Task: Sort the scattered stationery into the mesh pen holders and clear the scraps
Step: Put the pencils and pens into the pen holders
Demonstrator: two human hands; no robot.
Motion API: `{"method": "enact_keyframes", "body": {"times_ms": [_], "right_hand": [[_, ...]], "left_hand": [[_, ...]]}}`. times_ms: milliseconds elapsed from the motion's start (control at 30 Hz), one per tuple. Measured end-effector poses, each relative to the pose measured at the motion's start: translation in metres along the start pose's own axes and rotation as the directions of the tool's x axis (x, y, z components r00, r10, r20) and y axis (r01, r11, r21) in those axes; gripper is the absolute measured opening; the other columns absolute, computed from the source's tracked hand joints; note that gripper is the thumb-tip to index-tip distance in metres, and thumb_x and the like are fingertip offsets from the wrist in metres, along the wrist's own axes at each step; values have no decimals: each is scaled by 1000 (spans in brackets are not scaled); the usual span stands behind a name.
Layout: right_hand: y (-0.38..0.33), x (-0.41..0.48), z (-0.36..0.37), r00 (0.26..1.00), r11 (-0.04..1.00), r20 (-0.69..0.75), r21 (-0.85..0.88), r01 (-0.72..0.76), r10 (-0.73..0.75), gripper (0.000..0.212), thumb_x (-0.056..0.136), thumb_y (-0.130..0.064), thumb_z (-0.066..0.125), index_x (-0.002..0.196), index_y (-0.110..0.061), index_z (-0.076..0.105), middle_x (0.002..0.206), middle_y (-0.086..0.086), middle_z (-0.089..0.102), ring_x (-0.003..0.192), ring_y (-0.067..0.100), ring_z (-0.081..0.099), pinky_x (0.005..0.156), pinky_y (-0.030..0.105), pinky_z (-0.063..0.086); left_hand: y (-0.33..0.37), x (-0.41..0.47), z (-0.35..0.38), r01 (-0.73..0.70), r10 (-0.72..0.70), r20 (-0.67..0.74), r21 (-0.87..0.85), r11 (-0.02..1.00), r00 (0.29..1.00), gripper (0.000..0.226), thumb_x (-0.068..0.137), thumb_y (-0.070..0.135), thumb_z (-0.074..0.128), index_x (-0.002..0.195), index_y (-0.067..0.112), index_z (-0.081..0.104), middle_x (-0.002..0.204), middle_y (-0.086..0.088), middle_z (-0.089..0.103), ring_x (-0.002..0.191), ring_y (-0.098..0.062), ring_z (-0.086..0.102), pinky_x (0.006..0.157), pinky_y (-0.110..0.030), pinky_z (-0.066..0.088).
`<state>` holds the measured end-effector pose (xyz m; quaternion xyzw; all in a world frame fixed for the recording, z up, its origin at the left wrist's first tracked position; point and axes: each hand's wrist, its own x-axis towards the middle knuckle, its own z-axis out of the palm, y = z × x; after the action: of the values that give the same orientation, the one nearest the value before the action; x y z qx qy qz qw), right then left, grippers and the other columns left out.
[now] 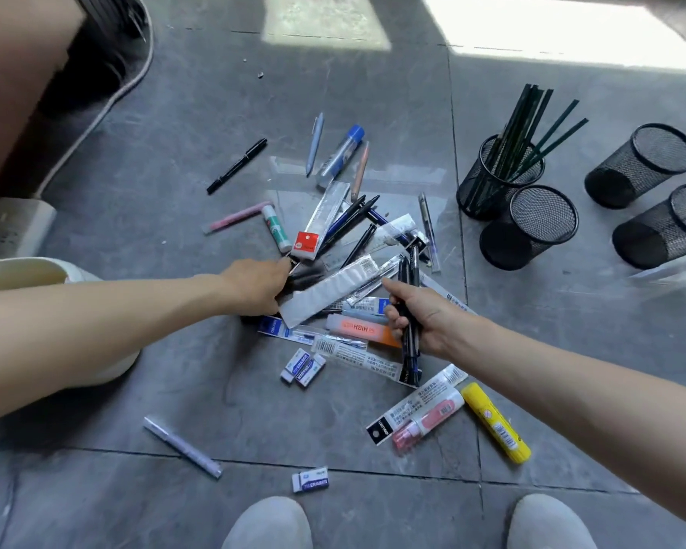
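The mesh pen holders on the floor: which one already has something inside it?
The back-left mesh holder, farthest from the right hand: dark pencils stand in it. The holder in front of it and the two holders on the right look empty.

Daylight falls in blown-out patches (563,29) on the grey floor (175,184) at the top, the rest evenly soft-lit, mildly blurred, with wide-angle bending near the edges.

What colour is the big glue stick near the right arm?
Bright yellow, with a printed label, seen clearly in the head view.
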<state>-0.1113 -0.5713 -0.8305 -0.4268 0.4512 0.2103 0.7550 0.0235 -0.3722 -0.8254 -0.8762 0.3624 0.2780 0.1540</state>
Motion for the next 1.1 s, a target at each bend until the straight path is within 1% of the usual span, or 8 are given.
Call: {"method": "enact_keyframes", "body": {"times_ms": [200, 433, 600, 700, 767, 933, 1033, 1100], "right_hand": [[-2, -1, -1, 999, 1000, 16, 3, 27, -27, 32, 90, -35, 61, 69, -14, 46, 44, -1, 46, 29, 7, 33, 35, 16, 33], [-1, -10, 0, 994, 993, 37, -48, 106, -105, 46, 78, -51, 66, 93, -9, 57, 51, 0, 44, 32, 5, 29, 35, 17, 28], [0, -12, 11, 980, 989, 145, 70, 130, -139, 46, 64, -48, 72, 81, -8, 59, 50, 0, 47, 33, 6, 34, 34, 17, 32], [-1, -12, 17, 977, 993, 199, 102, 60, -79, 43, 61, -41, 80, 80, -6, 63, 60, 9, 52, 44, 17, 48, 47, 28, 51], [-1, -12, 18, 975, 994, 213, 98, 41, -61, 37, 65, -29, 81, 87, -4, 66, 73, 15, 60, 62, 28, 58, 67, 44, 58], [-1, -10, 9, 999, 996, 44, 89, 26, -31, 19, 84, -17, 61, 68, -12, 53, 57, 0, 49, 40, 10, 50, 41, 25, 50], [0, -12, 3, 999, 998, 13, 53, 34, -34, 25, 85, -20, 65, 66, -11, 52, 49, 3, 55, 39, 11, 49, 38, 19, 44], [-1, -15, 1, 999, 999, 12, 20, 29, -29, 23, 84, -22, 69, 77, -4, 57, 52, 9, 62, 39, 13, 55, 41, 21, 48]], "left_hand": [[6, -3, -8, 15, -14, 8, -210, 978, 1000, 22, 88, 26, 52, 100, 10, 43, 109, -17, 58, 89, -33, 54, 67, -31, 39], [45, -23, -34, -90, 120, -29, -833, 546, 992, 9, 91, 18, 58, 82, 19, 55, 70, 3, 61, 58, -7, 56, 50, -19, 42], [82, -35, -48, -22, 191, 48, -937, 348, 980, 14, 91, 22, 60, 79, 16, 55, 64, -5, 52, 43, -9, 39, 39, -18, 30], [97, -36, -48, -34, 212, 33, -952, 306, 977, 15, 92, 19, 58, 79, 11, 56, 53, 4, 55, 42, -10, 41, 37, -17, 30], [97, -34, -48, -52, 187, 21, -925, 377, 982, 21, 93, 22, 56, 78, 9, 53, 53, -1, 51, 39, -11, 40, 36, -16, 30], [69, -27, -54, -71, 159, 38, -774, 629, 986, 35, 97, 37, 45, 87, 5, 56, 72, -8, 53, 51, -14, 46, 43, -22, 36], [38, -18, -45, -106, 93, -54, -368, 924, 994, 14, 95, 22, 49, 89, 11, 54, 93, -7, 59, 79, -21, 55, 59, -28, 38], [19, -16, -33, -45, 39, -42, -150, 988, 998, 5, 91, 19, 49, 92, 16, 53, 104, -5, 58, 89, -24, 55, 64, -28, 36]]}}
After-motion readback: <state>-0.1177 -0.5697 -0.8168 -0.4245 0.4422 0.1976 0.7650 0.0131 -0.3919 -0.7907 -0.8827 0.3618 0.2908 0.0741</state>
